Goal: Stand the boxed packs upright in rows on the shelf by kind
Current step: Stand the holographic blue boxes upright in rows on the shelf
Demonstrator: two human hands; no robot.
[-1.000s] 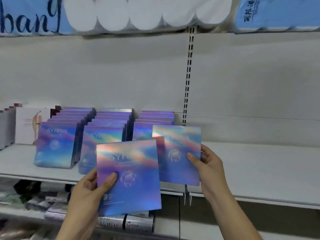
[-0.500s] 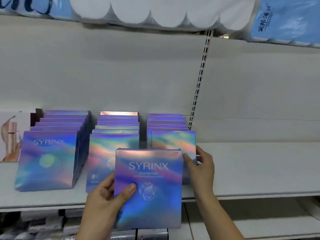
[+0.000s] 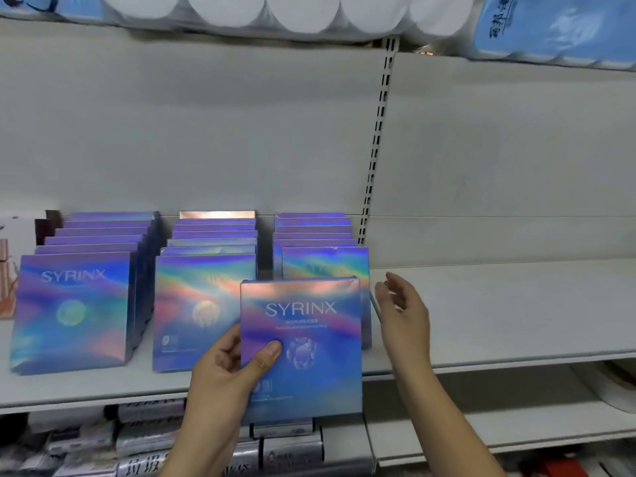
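- At the far left edge a pale box [image 3: 15,242] with a pinkish picture stands on the shelf [image 3: 499,311], only partly in view.
- Next to it, the left row [image 3: 72,311] of iridescent blue-violet SYRINX packs stands upright, front pack facing out, the others lined up behind it.
- The middle row [image 3: 192,304] stands the same way, with a gap between it and the left row.
- The left hand [image 3: 223,370] pinches the held pack [image 3: 303,339] by its lower left side, with the thumb flat on the front face and the fingers curled behind the edge. The pack is upright, in front of the shelf lip, overlapping the middle and right rows.
- The right row [image 3: 327,263] stands behind the held pack, near the slotted upright [image 3: 377,142].
- The right hand [image 3: 402,311] hangs just beside that row's front pack, fingers loosely spread and slightly bent, holding nothing.
- Above, white paper rolls [image 3: 275,12] and a blue wrapped pack [image 3: 550,25] sit on the upper shelf.
- Below, silvery packets [image 3: 137,442] lie on the lower shelf.
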